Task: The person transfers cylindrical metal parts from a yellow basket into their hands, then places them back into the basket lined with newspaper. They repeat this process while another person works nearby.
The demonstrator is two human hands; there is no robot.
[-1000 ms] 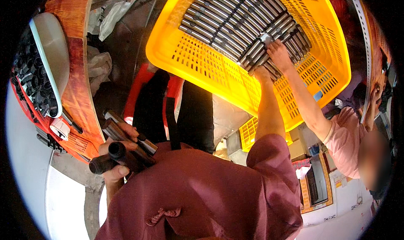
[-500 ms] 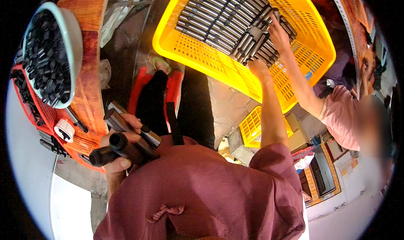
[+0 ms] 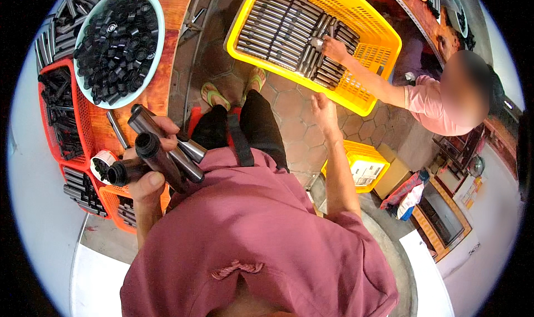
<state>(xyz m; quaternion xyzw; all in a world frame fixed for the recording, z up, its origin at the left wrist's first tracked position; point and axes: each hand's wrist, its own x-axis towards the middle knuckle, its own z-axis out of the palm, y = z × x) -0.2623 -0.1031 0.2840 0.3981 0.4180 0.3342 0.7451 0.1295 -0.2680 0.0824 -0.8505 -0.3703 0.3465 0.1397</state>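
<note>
Dark tubes (image 3: 161, 160), probably stiff and slippery, best held mid-barrel, fill the clasping left hand (image 3: 146, 189) near the tabletop (image 3: 162, 75)'s right edge, while the empty-looking right hand (image 3: 325, 115) sits half-spread by the crate (image 3: 306, 83)'s near edge.

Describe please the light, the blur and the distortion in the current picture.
Head view: the edge of the wooden table bends, within black corners; head view: the lower left washes out to white, and tubes in the yellow basket shine; head view: the co-worker's head is smeared, while the left hand looks fairly sharp.
</note>
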